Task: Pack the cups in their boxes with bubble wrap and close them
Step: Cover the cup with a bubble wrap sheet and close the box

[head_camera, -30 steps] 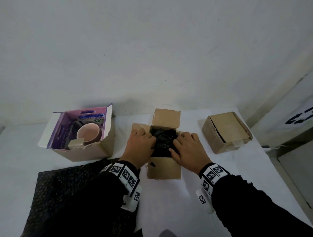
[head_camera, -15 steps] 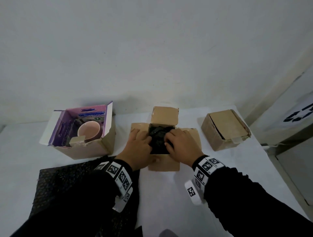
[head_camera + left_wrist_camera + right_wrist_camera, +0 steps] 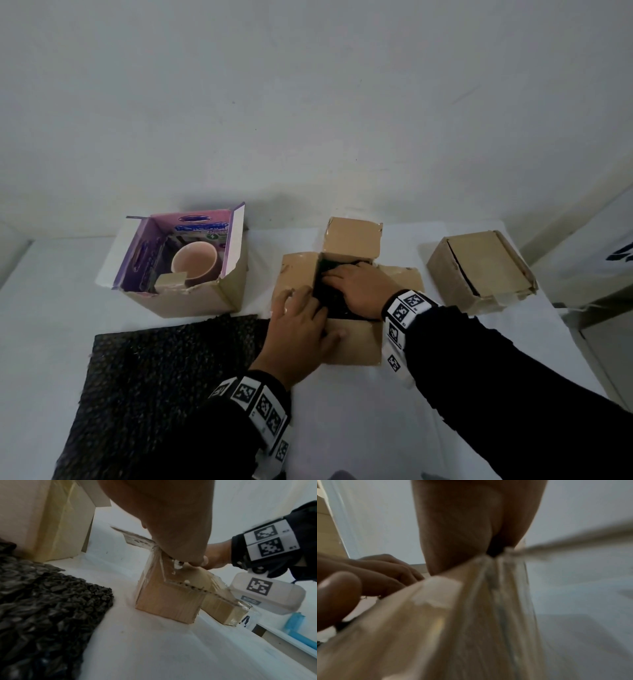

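Note:
A brown cardboard box (image 3: 352, 342) stands mid-table with all its flaps spread out. Black bubble wrap (image 3: 325, 301) fills its opening, and no cup shows beneath it. My right hand (image 3: 354, 286) lies flat on that wrap, fingers straight and pointing left. My left hand (image 3: 301, 325) rests on the box's near-left corner with its thumb on the near flap. The left wrist view shows the box (image 3: 168, 601) below my left palm (image 3: 171, 520). The right wrist view is blurred, with a taped flap (image 3: 436, 615) under the palm. A pink cup (image 3: 195, 263) stands in the open purple-lined box (image 3: 185, 301).
A closed cardboard box (image 3: 479, 270) sits at the right of the white table (image 3: 342, 428). A black bubble wrap sheet (image 3: 154, 377) lies at the near left, just below the purple-lined box. A wall rises right behind the table.
My right hand has slid left across the black wrap and now lies flat over the opening. My left hand has drawn back from the left flap to the near-left corner.

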### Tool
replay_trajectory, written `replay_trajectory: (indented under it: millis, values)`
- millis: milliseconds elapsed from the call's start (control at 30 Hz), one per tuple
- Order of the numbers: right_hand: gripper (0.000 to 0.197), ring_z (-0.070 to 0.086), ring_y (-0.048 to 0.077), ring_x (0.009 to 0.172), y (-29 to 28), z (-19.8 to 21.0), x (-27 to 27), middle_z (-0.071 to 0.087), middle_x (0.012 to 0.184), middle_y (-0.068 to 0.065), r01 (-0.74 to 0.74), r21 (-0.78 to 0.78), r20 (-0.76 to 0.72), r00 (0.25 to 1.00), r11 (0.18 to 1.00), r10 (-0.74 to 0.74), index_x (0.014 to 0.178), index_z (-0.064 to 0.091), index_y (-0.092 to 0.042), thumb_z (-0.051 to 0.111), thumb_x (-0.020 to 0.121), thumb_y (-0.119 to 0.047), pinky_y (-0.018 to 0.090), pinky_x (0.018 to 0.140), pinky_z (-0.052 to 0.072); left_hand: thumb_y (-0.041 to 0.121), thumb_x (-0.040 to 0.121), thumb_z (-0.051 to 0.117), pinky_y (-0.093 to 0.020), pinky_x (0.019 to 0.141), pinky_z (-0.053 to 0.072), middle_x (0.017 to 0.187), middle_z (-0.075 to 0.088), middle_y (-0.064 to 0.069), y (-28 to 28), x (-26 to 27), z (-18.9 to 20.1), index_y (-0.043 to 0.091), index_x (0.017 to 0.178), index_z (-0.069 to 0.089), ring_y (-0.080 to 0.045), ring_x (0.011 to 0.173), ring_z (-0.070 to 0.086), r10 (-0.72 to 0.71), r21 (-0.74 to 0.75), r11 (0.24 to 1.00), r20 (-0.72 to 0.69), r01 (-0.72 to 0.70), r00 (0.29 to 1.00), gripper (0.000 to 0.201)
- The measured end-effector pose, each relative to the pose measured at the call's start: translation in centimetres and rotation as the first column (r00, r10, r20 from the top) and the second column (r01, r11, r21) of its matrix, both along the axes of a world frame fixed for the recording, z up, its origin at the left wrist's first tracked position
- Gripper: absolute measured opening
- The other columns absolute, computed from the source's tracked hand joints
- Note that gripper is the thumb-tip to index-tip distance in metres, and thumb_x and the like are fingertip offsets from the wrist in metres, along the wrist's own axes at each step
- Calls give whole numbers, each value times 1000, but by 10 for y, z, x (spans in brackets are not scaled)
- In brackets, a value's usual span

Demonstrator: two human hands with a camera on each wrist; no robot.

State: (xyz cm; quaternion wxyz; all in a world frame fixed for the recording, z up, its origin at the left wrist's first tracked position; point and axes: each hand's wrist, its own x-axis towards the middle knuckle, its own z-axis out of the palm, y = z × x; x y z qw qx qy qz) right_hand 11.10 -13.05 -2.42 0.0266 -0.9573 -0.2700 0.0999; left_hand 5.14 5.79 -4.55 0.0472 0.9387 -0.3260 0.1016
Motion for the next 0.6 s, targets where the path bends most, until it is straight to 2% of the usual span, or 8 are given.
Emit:
replay_trajectory:
  millis: [100,233,333,400,467,533,600]
  values:
    - [40,45,20,125,7,3,10,53,137,-1,-1,-87,-20,1000,996,-1,133,52,-23,43,94,-24,38,97,35,62,91,44,-44,104,29,102,64,-2,-3,2,-2,16,87,71,-28,118,46,-26,-16,1000,18,26,999,54]
    - [30,45,22,119,17,-1,17,58,127,3,5,-179,-40,999,984,-13,121,55,-18,37,97,-23,38,94,36,60,86,50,-46,107,26,111,66,-1,5,1,-6,18,91,68,-27,126,44,-22,-33,999,18,23,1000,46]
    - [29,50,24,114,14,-3,21,60,123,6,34,-128,-116,992,991,-49,119,57,-19,41,95,-23,39,93,41,55,87,50,-48,104,30,113,67,0,7,0,-7,16,94,67,-27,127,46,-36,-41,998,29,37,999,43]
    - [26,57,25,105,8,1,21,63,115,5,88,-8,-159,983,996,-89,113,61,-20,49,90,-21,37,86,47,54,86,51,-46,101,32,112,66,-1,6,0,-6,14,101,66,-27,123,47,-39,-80,996,40,42,998,45]
    - [26,58,22,102,0,2,16,64,111,1,103,120,-74,993,987,-95,109,63,-19,54,84,-17,34,79,49,54,84,54,-45,99,33,114,65,-2,7,-1,-5,14,118,58,-28,120,49,-32,-134,990,21,34,999,52]
    - [28,52,20,106,-9,1,8,61,116,0,84,130,87,992,988,-96,113,61,-18,54,85,-18,33,75,47,56,85,54,-45,99,34,117,63,0,8,-1,-5,21,132,52,-27,120,50,-29,-130,991,-4,28,1000,58]
    - [31,51,20,109,-14,-1,1,60,120,0,107,82,153,981,991,-118,119,58,-17,51,90,-21,35,75,49,58,86,53,-46,98,34,117,63,2,8,0,-7,22,127,58,-27,121,51,-38,-95,995,2,38,999,55]
